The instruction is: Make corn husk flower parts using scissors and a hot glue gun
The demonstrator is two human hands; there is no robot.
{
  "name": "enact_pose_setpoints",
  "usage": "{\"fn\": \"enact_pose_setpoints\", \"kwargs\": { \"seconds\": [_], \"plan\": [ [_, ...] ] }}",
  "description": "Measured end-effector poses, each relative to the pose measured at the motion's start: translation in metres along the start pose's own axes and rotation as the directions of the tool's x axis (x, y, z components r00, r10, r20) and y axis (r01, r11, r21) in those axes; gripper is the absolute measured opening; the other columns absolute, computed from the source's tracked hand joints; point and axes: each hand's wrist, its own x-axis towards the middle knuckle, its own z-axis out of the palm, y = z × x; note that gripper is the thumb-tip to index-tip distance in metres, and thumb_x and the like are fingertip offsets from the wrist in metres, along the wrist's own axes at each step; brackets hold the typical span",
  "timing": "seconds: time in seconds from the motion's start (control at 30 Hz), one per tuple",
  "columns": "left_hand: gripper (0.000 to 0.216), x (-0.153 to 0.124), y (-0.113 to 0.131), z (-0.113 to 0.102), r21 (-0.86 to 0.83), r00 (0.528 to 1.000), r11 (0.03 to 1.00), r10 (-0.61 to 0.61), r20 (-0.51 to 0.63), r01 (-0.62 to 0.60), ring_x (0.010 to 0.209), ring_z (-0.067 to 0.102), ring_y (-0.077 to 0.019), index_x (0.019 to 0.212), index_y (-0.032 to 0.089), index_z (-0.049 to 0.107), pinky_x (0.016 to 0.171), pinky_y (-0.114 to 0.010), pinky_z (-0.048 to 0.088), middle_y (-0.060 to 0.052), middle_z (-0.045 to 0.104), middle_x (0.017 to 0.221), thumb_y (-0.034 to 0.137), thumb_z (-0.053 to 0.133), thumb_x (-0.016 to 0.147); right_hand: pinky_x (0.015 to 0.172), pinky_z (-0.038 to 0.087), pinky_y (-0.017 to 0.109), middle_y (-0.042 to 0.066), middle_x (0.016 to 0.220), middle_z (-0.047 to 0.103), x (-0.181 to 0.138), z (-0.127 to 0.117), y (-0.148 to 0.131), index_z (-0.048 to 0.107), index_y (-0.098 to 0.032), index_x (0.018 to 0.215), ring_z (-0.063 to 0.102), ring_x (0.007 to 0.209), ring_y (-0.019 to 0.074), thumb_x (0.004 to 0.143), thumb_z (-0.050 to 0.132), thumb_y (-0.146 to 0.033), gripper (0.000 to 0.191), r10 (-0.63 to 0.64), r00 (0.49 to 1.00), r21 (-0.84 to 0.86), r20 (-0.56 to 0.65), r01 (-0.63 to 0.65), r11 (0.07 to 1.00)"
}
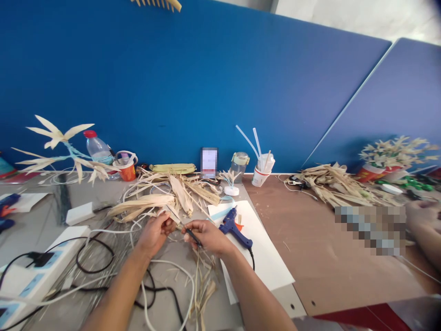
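My left hand is closed in a pinch on a narrow strip of dried husk just above the desk. My right hand is closed round a thin dark tool, scissors or a blade by the look of it, whose tip meets the strip between the two hands. Both hands hover over a litter of husk scraps. A heap of dried corn husks lies just beyond them.
A blue glue gun rests on white paper right of my right hand. Cables and a power strip lie at the left. Bottles, cups and husk flowers line the blue partition. Another person's hand is at the far right.
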Motion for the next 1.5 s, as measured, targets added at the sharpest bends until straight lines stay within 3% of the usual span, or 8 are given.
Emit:
{"fn": "enact_pose_setpoints", "kwargs": {
  "seconds": [0.23, 0.47, 0.67, 0.87, 0.97, 1.1, 1.23, 1.5],
  "plan": [
    [0.024, -0.001, 0.012, 0.000, -0.077, 0.997, 0.995, 0.064, -0.048, -0.067, 0.037, 0.023, -0.0021, 0.056, 0.016, 0.044, 0.041, -0.019, 0.027, 0.006, 0.047, 0.052, 0.020, 0.063, 0.070, 0.043, 0.021, 0.019, -0.007, 0.046, 0.046, 0.000, -0.028, -0.005, 0.058, -0.016, 0.082, 0.034, 0.042, 0.0063, 0.069, 0.064, -0.039, 0.027, -0.080, 0.946, 0.148, -0.313, 0.132, 0.980],
    [0.025, -0.002, 0.005, 0.005, 0.040, 1.000, 0.999, -0.027, 0.005, 0.027, 0.038, 0.023, 0.0005, 0.065, 0.015, 0.051, 0.040, -0.016, 0.025, 0.002, 0.059, 0.064, 0.027, 0.072, 0.069, 0.041, 0.021, 0.019, -0.005, 0.049, 0.054, 0.000, -0.024, -0.007, 0.056, -0.016, 0.083, 0.034, 0.039, 0.0057, 0.069, 0.066, -0.045, 0.034, -0.054, 0.956, 0.096, -0.290, 0.085, 0.992],
    [0.027, -0.001, 0.003, 0.007, 0.109, 0.999, 0.994, -0.032, -0.001, 0.032, 0.038, 0.027, -0.0003, 0.067, 0.015, 0.054, 0.040, -0.015, 0.026, 0.002, 0.059, 0.062, 0.030, 0.077, 0.065, 0.038, 0.020, 0.020, -0.002, 0.053, 0.059, 0.001, -0.023, -0.006, 0.054, -0.016, 0.090, 0.026, 0.034, 0.0047, 0.075, 0.054, -0.056, 0.043, 0.042, 0.982, 0.297, -0.182, 0.014, 0.955],
    [0.026, 0.001, -0.007, 0.006, 0.296, 0.998, 0.954, 0.060, -0.013, -0.053, 0.043, 0.033, -0.0062, 0.062, 0.016, 0.058, 0.042, -0.019, 0.025, 0.003, 0.051, 0.052, 0.036, 0.075, 0.065, 0.041, 0.023, 0.019, -0.004, 0.056, 0.058, 0.006, -0.016, -0.004, 0.053, -0.016, 0.093, 0.034, 0.040, 0.0047, 0.064, 0.070, -0.039, 0.041, -0.090, 0.944, 0.294, -0.319, 0.188, 0.937],
    [0.023, 0.002, -0.012, 0.004, 0.506, 0.994, 0.857, 0.106, 0.018, -0.101, 0.044, 0.036, -0.0089, 0.062, 0.017, 0.061, 0.044, -0.021, 0.026, 0.002, 0.051, 0.051, 0.036, 0.073, 0.066, 0.049, 0.034, 0.019, -0.005, 0.065, 0.059, 0.012, -0.009, 0.001, 0.051, -0.018, 0.097, 0.048, 0.053, 0.0077, 0.054, 0.074, -0.024, 0.049, -0.190, 0.873, 0.218, -0.450, 0.313, 0.924],
    [0.016, -0.002, -0.015, 0.006, 0.675, 0.993, 0.729, 0.093, 0.068, -0.114, 0.048, 0.040, -0.0113, 0.068, 0.019, 0.063, 0.047, -0.023, 0.028, 0.004, 0.051, 0.052, 0.032, 0.071, 0.066, 0.053, 0.039, 0.022, -0.004, 0.068, 0.059, 0.019, -0.002, 0.010, 0.051, -0.018, 0.100, 0.052, 0.058, 0.0104, 0.058, 0.068, -0.021, 0.046, -0.281, 0.841, 0.085, -0.462, 0.358, 0.930],
    [0.018, -0.006, -0.014, 0.011, 0.657, 0.991, 0.748, 0.004, 0.137, -0.094, 0.052, 0.042, -0.0115, 0.072, 0.018, 0.061, 0.051, -0.023, 0.030, 0.004, 0.053, 0.057, 0.034, 0.069, 0.068, 0.049, 0.036, 0.021, -0.006, 0.059, 0.056, 0.019, -0.002, 0.010, 0.053, -0.018, 0.095, 0.050, 0.051, 0.0098, 0.059, 0.064, -0.022, 0.038, -0.256, 0.827, 0.069, -0.501, 0.333, 0.940],
    [0.033, -0.004, -0.012, 0.011, 0.512, 0.991, 0.859, -0.069, 0.117, -0.001, 0.046, 0.038, -0.0093, 0.077, 0.017, 0.059, 0.046, -0.023, 0.024, 0.002, 0.058, 0.057, 0.041, 0.074, 0.062, 0.045, 0.031, 0.018, -0.008, 0.056, 0.056, 0.017, -0.009, 0.004, 0.052, -0.019, 0.093, 0.047, 0.047, 0.0079, 0.055, 0.072, -0.022, 0.043, -0.191, 0.802, 0.235, -0.566, 0.379, 0.895]
  ]
}}
